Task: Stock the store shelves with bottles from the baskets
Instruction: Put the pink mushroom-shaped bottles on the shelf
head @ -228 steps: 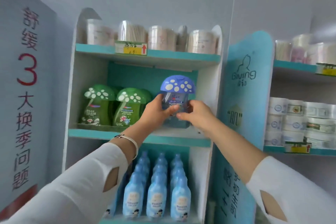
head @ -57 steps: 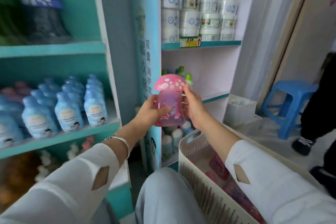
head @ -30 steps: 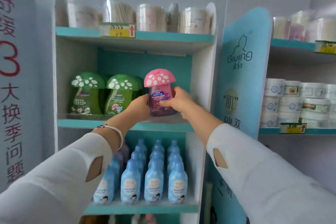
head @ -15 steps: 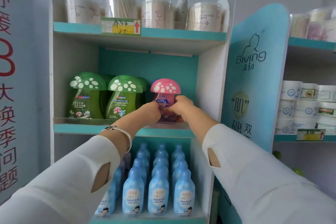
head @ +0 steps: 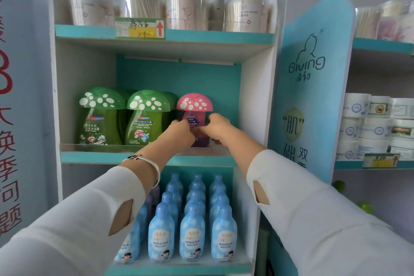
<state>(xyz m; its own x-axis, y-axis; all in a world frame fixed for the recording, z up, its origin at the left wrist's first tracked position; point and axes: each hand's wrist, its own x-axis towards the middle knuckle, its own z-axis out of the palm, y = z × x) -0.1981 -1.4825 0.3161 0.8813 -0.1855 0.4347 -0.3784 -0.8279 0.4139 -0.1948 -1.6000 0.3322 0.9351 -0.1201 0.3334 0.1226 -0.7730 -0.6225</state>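
Head camera view: we reach both arms, in white sleeves [head: 313, 215], to the middle shelf [head: 94, 156] of a white and teal store shelving unit at the centre of the frame. Our left hand [head: 182, 133] and right hand [head: 218, 127] close around the lower body of a pink mushroom-capped translucent bottle [head: 194, 105], one hand on each side, fingers curled against it. The bottle stands upright on the shelf, just right of two green mushroom-capped bottles [head: 147, 116] that stand side by side at centre left. We cannot tell whether its base rests fully on the board, as our hands cover it. A silver bangle [head: 147, 162] circles our left wrist. Below, in the lower centre, rows of pale blue plastic bottles [head: 192, 231] fill the next shelf. Across the top of the frame, clear tubs of cotton swabs [head: 139, 2] line the upper shelf behind a yellow price tag [head: 140, 29]. At right, a blue panel [head: 313, 101] reads "Giving" beside stacked white jars [head: 369, 123].
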